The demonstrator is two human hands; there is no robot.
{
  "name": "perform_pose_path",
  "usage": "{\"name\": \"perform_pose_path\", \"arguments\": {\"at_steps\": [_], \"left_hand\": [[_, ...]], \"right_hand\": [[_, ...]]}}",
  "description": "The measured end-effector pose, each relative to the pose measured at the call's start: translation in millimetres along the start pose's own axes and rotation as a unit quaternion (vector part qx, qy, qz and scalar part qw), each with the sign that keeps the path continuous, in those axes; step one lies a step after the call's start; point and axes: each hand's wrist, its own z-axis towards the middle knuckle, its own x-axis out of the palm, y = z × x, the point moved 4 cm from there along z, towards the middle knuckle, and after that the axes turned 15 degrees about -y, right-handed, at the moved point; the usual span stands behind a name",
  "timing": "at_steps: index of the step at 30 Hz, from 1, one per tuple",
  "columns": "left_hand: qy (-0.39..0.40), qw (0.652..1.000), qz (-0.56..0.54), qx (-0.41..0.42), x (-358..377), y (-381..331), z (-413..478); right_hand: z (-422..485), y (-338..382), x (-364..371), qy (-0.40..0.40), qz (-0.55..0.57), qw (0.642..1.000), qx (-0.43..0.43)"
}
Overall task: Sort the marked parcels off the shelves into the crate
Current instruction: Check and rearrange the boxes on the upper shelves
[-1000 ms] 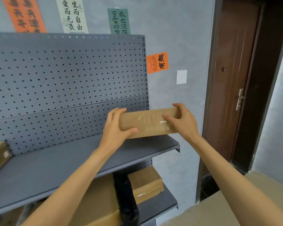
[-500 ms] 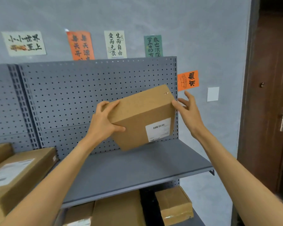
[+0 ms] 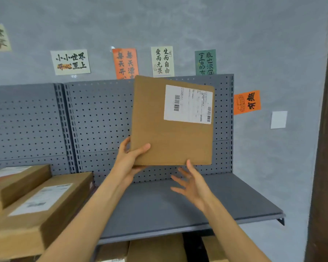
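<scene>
A flat brown cardboard parcel [image 3: 170, 129] is held upright in front of the grey pegboard, its broad face toward me with a white barcode label at its upper right. My left hand [image 3: 130, 159] grips its lower left corner, thumb on the front face. My right hand [image 3: 191, 183] is just below the parcel's bottom edge, fingers spread, one fingertip touching or nearly touching that edge. The grey shelf [image 3: 159, 208] beneath the parcel is bare. No crate is in view.
Two labelled brown parcels lie on the shelf at the left, one [image 3: 32, 207] nearer and one [image 3: 13, 182] behind it. More boxes [image 3: 155, 248] sit on the shelf below. Paper signs hang on the grey wall; a dark door frame [image 3: 324, 148] stands at the right.
The parcel has been lifted off the shelf and turned upright, label now at the top facing me. My right hand let go of its side and dropped below it. The view swung left.
</scene>
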Motion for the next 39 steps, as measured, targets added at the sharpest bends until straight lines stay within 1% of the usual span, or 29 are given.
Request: {"name": "perform_pose_path", "arguments": {"at_steps": [1,2,3,6,8,9,11,13,15,17,19,22,27,32,35,39], "left_hand": [[0.0,1.0,-0.007,-0.012,0.9,7.1,-3.1],[0.0,1.0,-0.008,-0.022,2.0,14.2,-6.1],[0.003,1.0,-0.003,-0.028,2.8,20.2,-8.4],[0.025,0.998,0.036,-0.04,2.0,29.4,-13.2],[0.036,0.993,0.096,-0.052,-5.2,23.7,-13.4],[0.028,0.99,0.129,-0.045,-11.8,16.5,-10.7],[-0.01,0.986,0.167,0.004,-30.2,-7.1,-0.5],[-0.045,0.983,0.165,0.065,-49.4,-34.8,11.0],[-0.049,0.979,0.159,0.118,-62.4,-55.7,18.5],[-0.032,0.974,0.172,0.147,-65.8,-61.6,22.7],[-0.005,0.97,0.198,0.139,-61.7,-55.1,24.1],[0.02,0.972,0.212,0.097,-61.3,-35.9,26.8],[-0.03,0.964,0.257,0.065,-99.9,-24.4,38.1],[-0.079,0.931,0.352,0.058,-143.0,-23.0,50.6],[-0.087,0.911,0.4,0.051,-163.5,-19.5,57.7],[-0.091,0.887,0.451,0.05,-187.0,-13.5,71.1]], "right_hand": [[-1.3,-1.7,10.4,0.034,0.018,0.999,0.003],[-1.9,-2.2,18.6,0.05,0.03,0.998,-0.001],[-1.4,-2.7,23.6,0.048,0.039,0.998,-0.007],[3.9,-1.6,26.3,0.003,0.05,0.998,-0.031],[8.5,3.7,21.1,-0.023,0.044,0.997,-0.057],[10.8,7.9,16.8,-0.035,0.041,0.996,-0.066],[14.9,19.2,6.3,-0.053,0.029,0.995,-0.077],[15.9,33.1,-4.1,-0.063,-0.004,0.995,-0.079],[17.8,43.0,-13.0,-0.075,-0.044,0.994,-0.067],[21.8,48.8,-17.9,-0.095,-0.087,0.99,-0.058],[23.8,49.9,-14.7,-0.107,-0.132,0.984,-0.059],[22.8,40.3,-0.6,-0.105,-0.18,0.976,-0.061],[26.2,16.1,23.7,-0.107,-0.219,0.969,-0.043],[29.7,-12.0,56.5,-0.083,-0.265,0.961,0.001],[34.8,-30.4,71.4,-0.084,-0.284,0.955,0.029],[40.0,-51.9,91.5,-0.074,-0.276,0.956,0.061]]}}
